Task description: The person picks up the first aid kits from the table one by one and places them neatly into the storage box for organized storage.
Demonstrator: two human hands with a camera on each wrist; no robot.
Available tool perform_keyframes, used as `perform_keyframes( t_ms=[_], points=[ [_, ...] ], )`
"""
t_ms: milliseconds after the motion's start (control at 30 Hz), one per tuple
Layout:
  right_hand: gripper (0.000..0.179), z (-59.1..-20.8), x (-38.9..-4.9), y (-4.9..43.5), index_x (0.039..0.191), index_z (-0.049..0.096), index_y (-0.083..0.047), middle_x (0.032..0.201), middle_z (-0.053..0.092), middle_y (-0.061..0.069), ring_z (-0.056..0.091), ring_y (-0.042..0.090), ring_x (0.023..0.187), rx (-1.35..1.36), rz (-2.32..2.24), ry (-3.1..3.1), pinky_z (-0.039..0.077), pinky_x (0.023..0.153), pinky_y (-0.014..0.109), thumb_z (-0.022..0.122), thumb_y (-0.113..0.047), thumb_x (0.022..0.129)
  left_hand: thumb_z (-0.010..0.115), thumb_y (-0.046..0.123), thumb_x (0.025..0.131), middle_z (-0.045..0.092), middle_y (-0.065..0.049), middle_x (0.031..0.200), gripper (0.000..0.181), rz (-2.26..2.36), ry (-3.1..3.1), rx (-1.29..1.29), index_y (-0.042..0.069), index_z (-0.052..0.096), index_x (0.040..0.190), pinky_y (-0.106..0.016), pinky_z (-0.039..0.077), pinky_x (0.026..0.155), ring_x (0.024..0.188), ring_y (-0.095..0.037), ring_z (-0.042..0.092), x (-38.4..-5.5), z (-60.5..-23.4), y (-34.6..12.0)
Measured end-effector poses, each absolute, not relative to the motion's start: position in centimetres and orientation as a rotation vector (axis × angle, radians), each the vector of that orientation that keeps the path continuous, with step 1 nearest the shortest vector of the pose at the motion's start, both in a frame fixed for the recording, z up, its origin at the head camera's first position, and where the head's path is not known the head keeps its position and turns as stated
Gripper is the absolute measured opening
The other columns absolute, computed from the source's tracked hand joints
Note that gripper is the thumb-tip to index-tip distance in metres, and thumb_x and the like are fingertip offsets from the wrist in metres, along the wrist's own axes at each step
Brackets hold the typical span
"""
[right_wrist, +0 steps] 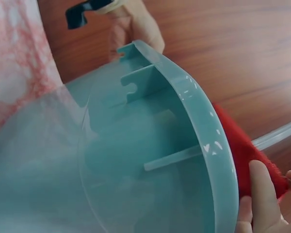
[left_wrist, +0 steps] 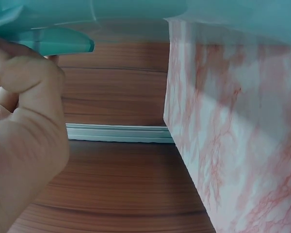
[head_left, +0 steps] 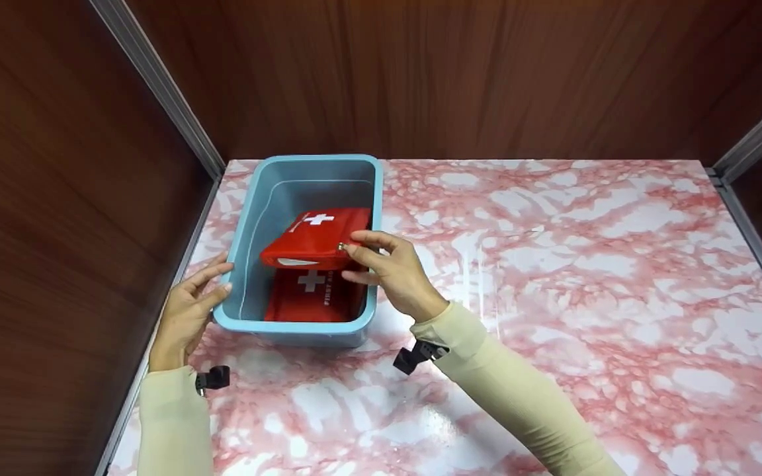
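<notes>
A light blue plastic bin (head_left: 239, 244) stands on the table. At its left side, my left hand (head_left: 186, 314) holds the rim between fingers and thumb; the left wrist view shows this hand (left_wrist: 34, 107) under the bin's edge. My right hand (head_left: 397, 268) pinches the near right corner of a red first aid pouch (head_left: 335, 228) with a white cross, tilted inside the bin. Below it lies a second red first aid pouch (head_left: 301, 304), partly covered. In the right wrist view, the bin wall (right_wrist: 136, 136) hides most of the held pouch (right_wrist: 240, 150).
The table (head_left: 586, 264) has a pink and white marbled top. Dark wood panels (head_left: 454, 79) rise behind it and at both sides, with metal strips (head_left: 163, 79) along the corners. The bin is near the left panel. A small black camera sits on each wrist.
</notes>
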State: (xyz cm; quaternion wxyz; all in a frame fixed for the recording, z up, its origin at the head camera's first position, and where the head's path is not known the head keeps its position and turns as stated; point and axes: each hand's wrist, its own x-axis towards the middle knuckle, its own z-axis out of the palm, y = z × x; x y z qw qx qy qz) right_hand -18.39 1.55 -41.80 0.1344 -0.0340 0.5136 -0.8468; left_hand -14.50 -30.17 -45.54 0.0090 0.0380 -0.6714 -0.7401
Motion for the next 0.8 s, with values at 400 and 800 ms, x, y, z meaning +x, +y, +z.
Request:
perform_keyframes(
  t_ms=[400,800],
  points=[
    [0.037,-42.3,-18.3,3.3,0.128,0.053,0.017,0.119,0.051,0.03,0.061,0.029,0.098,-0.091,-2.478,1.571,0.06,0.078,0.042,0.058,0.005,0.093,0.059,-0.014,0.091,0.055,0.008,0.138,0.037,-2.302,-2.086,0.098,-0.013,0.059,0.128,-0.029,0.059,0.078,0.126,-0.013,0.048,-14.5,-45.6,-30.1],
    [0.033,-43.2,-18.2,5.9,0.124,0.058,0.012,0.121,0.056,0.019,0.066,0.028,0.096,-0.089,-2.489,1.661,0.06,0.076,0.045,0.06,0.003,0.092,0.059,-0.012,0.092,0.049,0.003,0.145,0.044,-2.244,-2.16,0.136,-0.018,0.049,0.134,-0.029,0.059,0.076,0.124,-0.015,0.05,-14.3,-45.3,-30.0]
  ],
)
